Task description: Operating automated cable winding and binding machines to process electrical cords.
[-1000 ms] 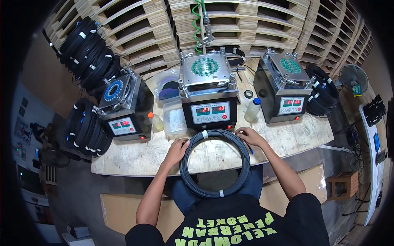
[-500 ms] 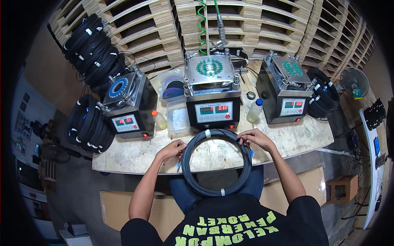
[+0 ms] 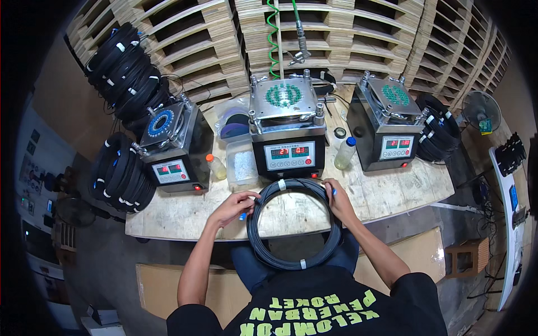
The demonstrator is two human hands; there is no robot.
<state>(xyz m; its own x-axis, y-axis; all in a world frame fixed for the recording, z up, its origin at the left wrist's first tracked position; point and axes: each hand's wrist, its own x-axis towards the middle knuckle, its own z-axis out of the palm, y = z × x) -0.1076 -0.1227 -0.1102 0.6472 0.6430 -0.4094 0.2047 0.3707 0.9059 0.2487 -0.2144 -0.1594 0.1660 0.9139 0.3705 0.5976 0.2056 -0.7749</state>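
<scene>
Both hands have slid slightly down the sides of the black cable coil [image 3: 295, 228], which stays at lower centre, half over the near edge of the wooden tabletop [image 3: 392, 193]. Left hand [image 3: 235, 206] has its fingers clamped on the coil's left side; right hand [image 3: 336, 199] grips the right side likewise, a small blue piece at each. Beyond stand three grey machines, the middle machine [image 3: 287, 131] directly behind the coil, a clear bottle [image 3: 344, 153] beside it.
</scene>
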